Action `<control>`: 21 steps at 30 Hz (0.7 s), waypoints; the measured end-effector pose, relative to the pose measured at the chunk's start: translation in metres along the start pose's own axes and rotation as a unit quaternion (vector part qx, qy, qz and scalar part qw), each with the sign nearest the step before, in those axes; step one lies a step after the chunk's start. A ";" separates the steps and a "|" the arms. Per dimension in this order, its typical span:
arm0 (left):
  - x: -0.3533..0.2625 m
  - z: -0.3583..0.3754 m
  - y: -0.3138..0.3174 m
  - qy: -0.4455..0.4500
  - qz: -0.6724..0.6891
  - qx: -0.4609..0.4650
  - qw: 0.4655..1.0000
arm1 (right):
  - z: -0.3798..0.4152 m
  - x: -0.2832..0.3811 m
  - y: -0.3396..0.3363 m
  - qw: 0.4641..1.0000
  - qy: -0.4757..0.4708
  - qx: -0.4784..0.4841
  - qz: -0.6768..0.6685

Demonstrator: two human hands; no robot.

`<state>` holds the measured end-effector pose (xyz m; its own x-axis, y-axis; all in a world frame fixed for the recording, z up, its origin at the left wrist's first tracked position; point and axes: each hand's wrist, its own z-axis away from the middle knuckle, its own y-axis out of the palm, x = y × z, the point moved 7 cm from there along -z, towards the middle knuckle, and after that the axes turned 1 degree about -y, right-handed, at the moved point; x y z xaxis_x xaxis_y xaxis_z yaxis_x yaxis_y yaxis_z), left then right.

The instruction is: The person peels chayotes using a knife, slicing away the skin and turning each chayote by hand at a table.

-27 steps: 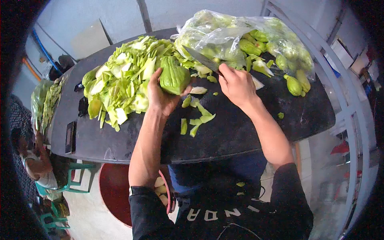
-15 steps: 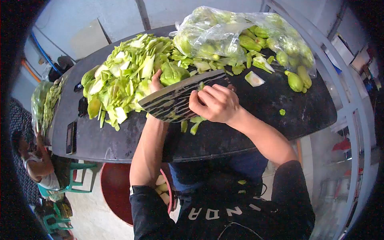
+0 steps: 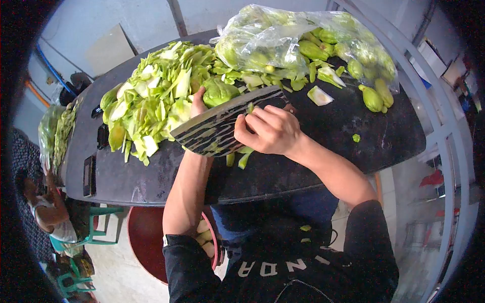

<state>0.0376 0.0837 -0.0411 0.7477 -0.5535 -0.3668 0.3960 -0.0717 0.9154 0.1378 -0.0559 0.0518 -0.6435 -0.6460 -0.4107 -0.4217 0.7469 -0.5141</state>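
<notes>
My right hand (image 3: 270, 131) is closed round the grip end of a large, broad knife (image 3: 217, 126), its blade streaked dark and pale. The blade slants across in front of my left hand (image 3: 198, 103), hiding most of its fingers; the thumb shows, pressed against a green chayote (image 3: 221, 92). That chayote sits just behind the blade's upper edge. A small green scrap (image 3: 250, 107) clings to the blade near my right fingers. Beyond my left hand rises a heap of chayote peelings and slices (image 3: 156, 96).
Whole chayotes fill a clear plastic bag (image 3: 262, 43) at the back of the black table (image 3: 136, 182). Loose chayotes (image 3: 373, 99) and a cut piece (image 3: 320, 96) lie to the right. A red tub (image 3: 146, 242) stands below. Another person (image 3: 50, 212) sits at left.
The knife and my right hand have shifted slightly left, and the blade's lower end sits a little further left. My left hand stays on the chayote.
</notes>
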 end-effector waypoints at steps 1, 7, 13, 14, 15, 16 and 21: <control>0.000 0.000 -0.002 -0.004 0.005 0.009 1.000 | -0.001 0.001 0.000 1.000 -0.001 0.006 0.002; 0.002 0.023 0.001 0.055 -0.076 -0.084 0.992 | 0.004 -0.016 0.004 1.000 0.022 -0.002 0.018; -0.013 0.036 0.027 0.126 -0.097 -0.131 0.979 | 0.020 -0.045 0.012 0.997 0.079 0.021 0.011; -0.016 0.034 0.026 0.138 -0.106 -0.125 0.977 | 0.020 -0.046 0.013 0.996 0.089 0.025 0.003; -0.018 0.033 0.024 0.150 -0.115 -0.120 0.975 | 0.023 -0.049 0.018 0.994 0.101 0.049 0.008; -0.019 0.033 0.022 0.161 -0.125 -0.114 0.972 | 0.027 -0.052 0.021 0.993 0.102 0.049 0.007; -0.021 0.036 0.026 0.135 -0.184 -0.067 0.971 | 0.039 -0.080 0.022 0.987 0.152 0.052 -0.011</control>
<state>0.0127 0.0635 -0.0037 0.6475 -0.2715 -0.7121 0.7155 -0.1054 0.6907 0.2052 0.0058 0.0441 -0.8041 -0.5722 -0.1612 -0.3794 0.7028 -0.6017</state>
